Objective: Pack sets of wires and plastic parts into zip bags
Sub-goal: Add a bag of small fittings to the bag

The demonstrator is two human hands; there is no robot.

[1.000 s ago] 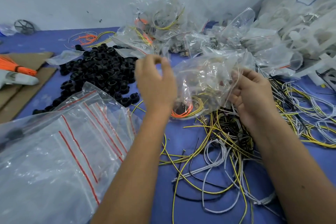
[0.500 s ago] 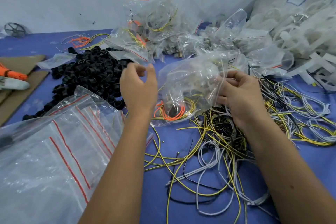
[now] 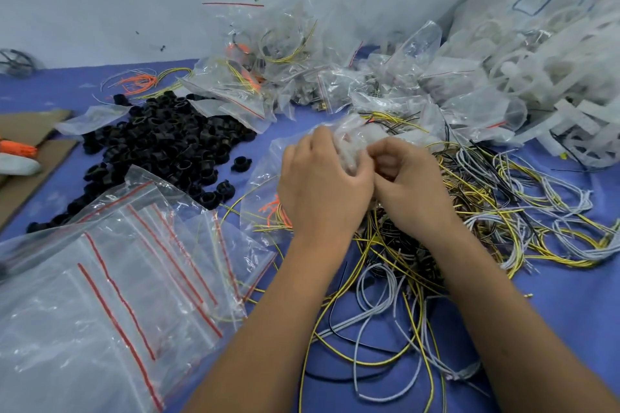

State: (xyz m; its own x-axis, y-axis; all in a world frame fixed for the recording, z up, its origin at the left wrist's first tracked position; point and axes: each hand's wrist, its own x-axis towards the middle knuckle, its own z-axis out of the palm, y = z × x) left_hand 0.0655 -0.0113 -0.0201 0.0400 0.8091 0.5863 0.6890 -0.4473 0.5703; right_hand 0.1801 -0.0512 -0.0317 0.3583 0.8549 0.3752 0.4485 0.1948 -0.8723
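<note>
Over the middle of the blue table (image 3: 553, 329) the person's two hands meet at the mouth of a clear zip bag (image 3: 265, 178). The left hand (image 3: 322, 184) and the right hand (image 3: 407, 183) both have their fingers curled onto the gathered plastic, seemingly pinching the top to press the seal closed. Orange and yellow wires (image 3: 273, 211) already lie inside, so this set looks packed. Loose wires (image 3: 503, 204) sprawl just under and to the right of the hands, black plastic rings (image 3: 161, 147) are heaped to the left, and empty red-striped zip bags (image 3: 110, 295) sit near the left forearm. Filled bags (image 3: 268, 77) pile up against the wall behind. Open room is scarce; only a strip of bare table near the right forearm stays free.
</note>
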